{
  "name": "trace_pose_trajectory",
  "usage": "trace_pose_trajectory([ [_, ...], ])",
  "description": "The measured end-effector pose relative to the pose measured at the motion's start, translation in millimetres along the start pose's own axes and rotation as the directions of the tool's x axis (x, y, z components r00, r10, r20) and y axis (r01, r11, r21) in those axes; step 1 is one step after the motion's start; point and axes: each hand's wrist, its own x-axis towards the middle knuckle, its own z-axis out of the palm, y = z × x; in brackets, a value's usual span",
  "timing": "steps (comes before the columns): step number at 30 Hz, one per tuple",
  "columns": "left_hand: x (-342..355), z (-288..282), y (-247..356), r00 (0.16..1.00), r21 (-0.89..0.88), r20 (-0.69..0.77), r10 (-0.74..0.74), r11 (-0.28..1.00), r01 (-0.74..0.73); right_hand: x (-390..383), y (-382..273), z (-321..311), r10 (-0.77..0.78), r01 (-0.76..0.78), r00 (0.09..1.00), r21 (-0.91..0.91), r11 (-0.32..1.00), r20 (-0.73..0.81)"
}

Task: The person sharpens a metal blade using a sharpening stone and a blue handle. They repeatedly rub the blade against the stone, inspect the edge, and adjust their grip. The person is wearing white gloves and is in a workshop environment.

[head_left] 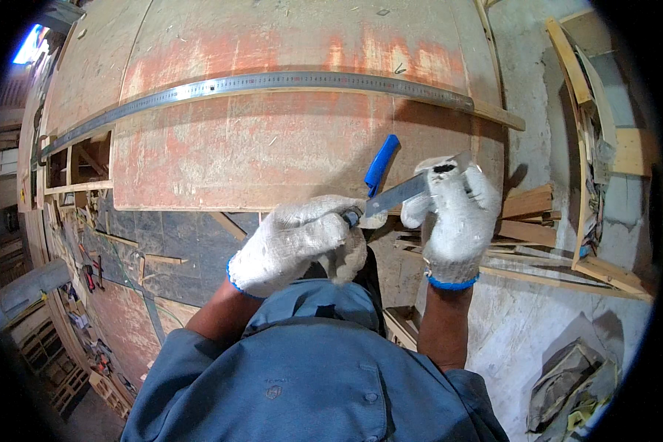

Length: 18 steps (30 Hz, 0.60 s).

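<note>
— Where are the two hands relative to the big plywood board (pixel 272 147)?

— Both sit just off the board's near edge, toward its right end. The left hand (pixel 295 243), in a white knit glove, is clenched around the handle end of a utility knife (pixel 390 197). The right hand (pixel 453 214), gloved the same way with a blue cuff, pinches the far end of the bare metal blade between its fingertips (pixel 438 173).

— And the knife itself?

— It slants up from the left hand to the right hand, right along the board's near edge. A blue plastic piece (pixel 381 163), seemingly the knife's cover or slider, sticks up from the blade and overlaps the board's worn red surface; I cannot tell whether it touches the board.

— What else is on the board?

— A long steel ruler (pixel 272 83) lies across it, well beyond the hands, running from the board's left side to its right. A thin wooden strip (pixel 497 114) pokes out past the board's right edge at the ruler's end.

— Anything beside the board?

— Stacked timber offcuts (pixel 527 214) lie to its right, just behind the right hand. Farther right, a wooden frame (pixel 589 110) leans at the wall. Below the board's left side, scraps and small tools litter the floor (pixel 88 295).
</note>
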Motion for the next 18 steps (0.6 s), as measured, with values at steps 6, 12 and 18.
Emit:
trace_pose_trajectory([
  [6,4.3,11.3,10.9,0.987,-0.336,0.157,-0.045,0.937,0.096,0.6,6.7,-1.7,-0.038,0.036,0.999,0.114,0.993,0.017],
  [12,8.1,8.6,-3.8,0.992,-0.417,0.114,-0.048,0.904,0.092,-1.5,8.4,-5.4,-0.002,-0.012,0.997,0.178,0.984,0.080],
  [18,7.3,22.7,5.5,0.994,-0.476,-0.033,-0.103,0.876,0.075,-0.6,15.1,-9.6,0.073,-0.213,0.965,0.590,0.779,0.251],
])
